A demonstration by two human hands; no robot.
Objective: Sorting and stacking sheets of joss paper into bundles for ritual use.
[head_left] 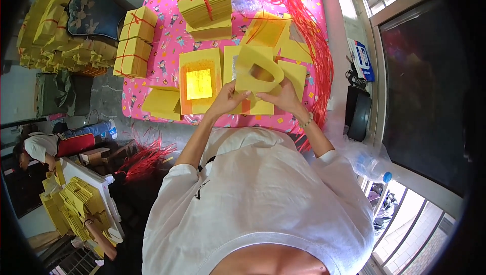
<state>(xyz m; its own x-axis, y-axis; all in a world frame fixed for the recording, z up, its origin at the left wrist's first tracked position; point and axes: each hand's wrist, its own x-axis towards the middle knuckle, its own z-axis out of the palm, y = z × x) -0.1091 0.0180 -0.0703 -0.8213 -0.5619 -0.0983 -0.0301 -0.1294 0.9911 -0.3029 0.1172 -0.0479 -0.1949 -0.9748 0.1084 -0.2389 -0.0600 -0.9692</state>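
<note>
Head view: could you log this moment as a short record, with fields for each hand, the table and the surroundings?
Left hand: holding the near edge of a curved yellow sheet
Right hand: holding the same sheet at its right side
Sheet shape: bent over, with an opening facing the wearer
Table: pink patterned cover
On table: tied yellow bundles; bright yellow square on an orange patch; red strands along the right side
Left of table: dark cushion
Lower left: another person's arm
Right: blue-capped bottle
</note>
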